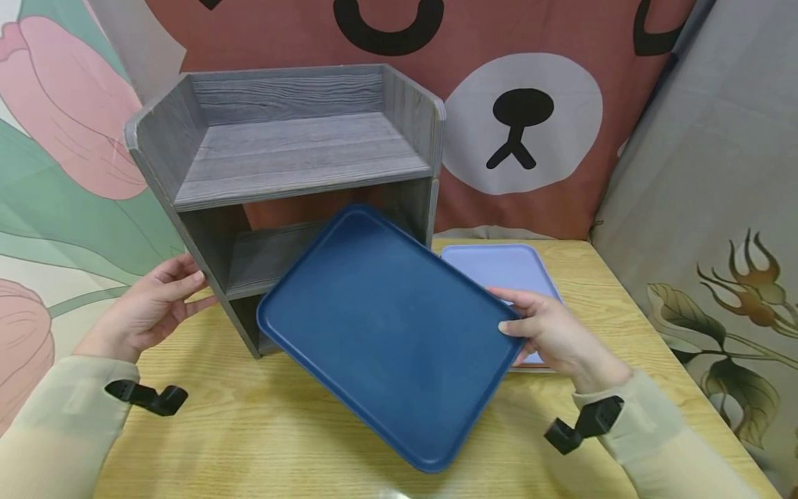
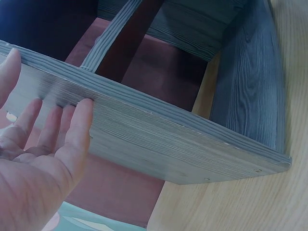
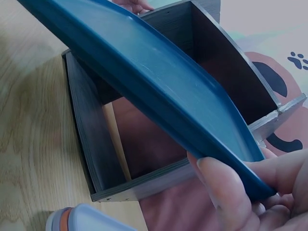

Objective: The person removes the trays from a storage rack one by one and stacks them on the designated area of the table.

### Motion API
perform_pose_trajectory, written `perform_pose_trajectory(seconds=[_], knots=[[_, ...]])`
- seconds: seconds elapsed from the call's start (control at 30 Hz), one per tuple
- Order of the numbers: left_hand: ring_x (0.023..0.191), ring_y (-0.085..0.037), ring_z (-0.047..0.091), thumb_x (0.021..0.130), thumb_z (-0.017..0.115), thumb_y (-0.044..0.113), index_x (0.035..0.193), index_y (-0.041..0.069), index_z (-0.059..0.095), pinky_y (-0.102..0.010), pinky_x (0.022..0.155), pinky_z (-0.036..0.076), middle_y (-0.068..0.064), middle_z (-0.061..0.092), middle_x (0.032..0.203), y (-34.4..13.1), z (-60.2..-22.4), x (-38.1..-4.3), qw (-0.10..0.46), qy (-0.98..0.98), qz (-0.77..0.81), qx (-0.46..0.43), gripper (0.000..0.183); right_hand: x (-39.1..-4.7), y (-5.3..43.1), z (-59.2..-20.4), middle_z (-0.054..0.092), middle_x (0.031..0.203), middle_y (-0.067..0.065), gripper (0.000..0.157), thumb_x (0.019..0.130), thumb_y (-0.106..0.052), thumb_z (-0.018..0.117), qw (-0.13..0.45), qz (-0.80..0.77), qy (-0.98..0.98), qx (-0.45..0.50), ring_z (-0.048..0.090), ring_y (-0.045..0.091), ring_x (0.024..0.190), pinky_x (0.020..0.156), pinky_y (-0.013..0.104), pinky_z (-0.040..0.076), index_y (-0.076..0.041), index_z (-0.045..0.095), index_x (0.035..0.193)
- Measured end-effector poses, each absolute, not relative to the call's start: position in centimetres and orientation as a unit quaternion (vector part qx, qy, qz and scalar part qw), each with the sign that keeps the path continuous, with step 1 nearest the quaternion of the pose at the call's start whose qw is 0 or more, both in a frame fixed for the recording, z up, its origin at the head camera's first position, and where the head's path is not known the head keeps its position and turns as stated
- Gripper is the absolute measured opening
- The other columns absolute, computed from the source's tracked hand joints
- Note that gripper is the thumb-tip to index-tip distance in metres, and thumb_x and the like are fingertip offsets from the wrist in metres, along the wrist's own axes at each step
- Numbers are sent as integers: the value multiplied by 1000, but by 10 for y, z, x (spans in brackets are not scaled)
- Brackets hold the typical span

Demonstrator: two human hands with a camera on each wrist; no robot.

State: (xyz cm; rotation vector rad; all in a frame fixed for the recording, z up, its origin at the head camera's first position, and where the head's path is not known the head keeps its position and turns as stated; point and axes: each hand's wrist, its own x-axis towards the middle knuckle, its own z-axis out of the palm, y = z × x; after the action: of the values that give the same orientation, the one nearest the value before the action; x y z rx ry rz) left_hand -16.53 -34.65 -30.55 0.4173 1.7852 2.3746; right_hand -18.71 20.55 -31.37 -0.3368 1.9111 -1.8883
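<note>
A dark blue rectangular tray [image 1: 386,333] tilts in front of the grey wooden shelf [image 1: 305,149], covering part of its lower compartments. My right hand [image 1: 551,333] pinches the tray at its right corner, thumb on the upper face and fingers beneath, as the right wrist view also shows. On the other side, my left hand [image 1: 156,301] rests its fingertips against the shelf's left side panel [image 2: 159,134]. Its fingers are fairly straight, with the thumb by the panel's front edge.
Behind my right hand, a lilac tray [image 1: 499,267] lies on the wooden table [image 1: 206,430], stacked over others whose edges show in the right wrist view. Printed cloths hang behind and at both sides, one with a bear face [image 1: 524,125].
</note>
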Motion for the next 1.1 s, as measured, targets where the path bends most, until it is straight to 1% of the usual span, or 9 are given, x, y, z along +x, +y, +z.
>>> perform_pose_trajectory(seconds=[0.13,0.3,0.5,0.73,0.93,1.0,1.1], knots=[[109,-13,61,100,42,-3,138,14,47,-32,88,54,-1,55,124,-347,-306,-165,69,594,790,136,42,-185,209,-314,66,114,5,57,88,6,60,206,-677,695,-126,69,24,72,51,34,56,-23,55,137],[109,-14,61,100,42,-3,138,14,47,-33,87,54,-1,56,124,-347,-306,-166,68,594,791,132,42,-182,215,-313,67,113,2,54,88,5,61,195,-675,700,-129,69,23,72,52,35,57,-25,59,132],[110,-14,61,100,42,-3,139,13,47,-33,88,54,-1,56,124,-347,-306,-165,70,590,792,138,42,-180,222,-313,67,111,1,53,88,7,60,193,-688,683,-150,70,23,73,52,35,57,-28,61,128],[110,-14,61,100,41,-3,139,14,47,-33,88,54,-1,56,124,-347,-306,-165,71,589,793,141,42,-177,230,-313,69,106,2,54,89,8,59,194,-697,670,-167,70,21,73,52,34,57,-31,63,125],[110,-14,61,100,41,-4,138,13,48,-33,88,54,-1,56,124,-347,-305,-165,72,587,793,144,42,-175,237,-314,69,110,0,56,89,11,57,193,-707,655,-186,70,21,76,54,34,58,-31,64,125],[110,-14,61,100,42,-4,138,14,48,-33,88,54,-1,56,124,-346,-305,-165,71,587,794,142,42,-174,240,-314,69,110,-1,56,89,11,56,192,-709,652,-188,70,20,74,54,33,57,-31,64,124],[109,-14,62,100,43,-3,137,14,49,-33,87,54,-1,57,123,-346,-306,-165,71,587,795,136,42,-172,244,-315,70,108,-1,56,89,12,55,189,-710,651,-188,67,16,66,51,29,55,-32,65,124]])
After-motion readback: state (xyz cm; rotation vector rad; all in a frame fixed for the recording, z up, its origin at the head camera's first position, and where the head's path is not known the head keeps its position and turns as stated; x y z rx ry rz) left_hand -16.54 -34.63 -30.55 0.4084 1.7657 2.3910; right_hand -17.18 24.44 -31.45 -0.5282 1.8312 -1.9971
